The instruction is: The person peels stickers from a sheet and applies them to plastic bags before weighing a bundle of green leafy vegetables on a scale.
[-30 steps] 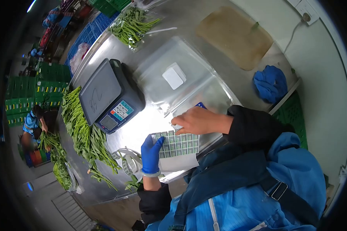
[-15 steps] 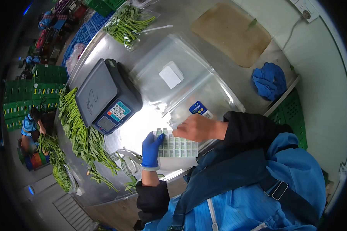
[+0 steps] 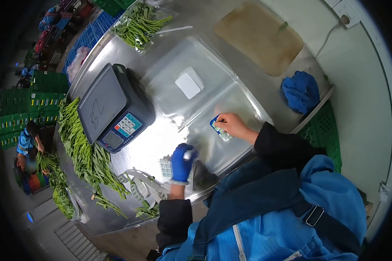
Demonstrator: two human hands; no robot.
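Observation:
My right hand (image 3: 235,125), bare, has its fingertips pinched together over a blue-and-white printed label (image 3: 224,136) on a clear plastic bag. Whatever lies between those fingertips is too small to make out. In its blue glove, my left hand (image 3: 183,162) is curled around a sheet of small green-and-white stickers (image 3: 166,168), which shows at the left of the fingers; motion blurs it. Under both hands lies a stack of clear plastic bags (image 3: 213,102). White cards (image 3: 189,84) rest on the stack.
A digital scale (image 3: 103,104) stands left of the bags, with leafy green stalks (image 3: 76,143) beyond it. Near my left forearm lies a loose sticker strip (image 3: 137,187). Bagged greens (image 3: 139,26), a brown board (image 3: 259,37) and blue cloth (image 3: 300,91) lie farther off. Another person (image 3: 28,139) handles greens.
My right hand has moved from the sticker sheet right and up to the printed label. The left hand has shifted slightly right and turned, so the sheet now shows at its left.

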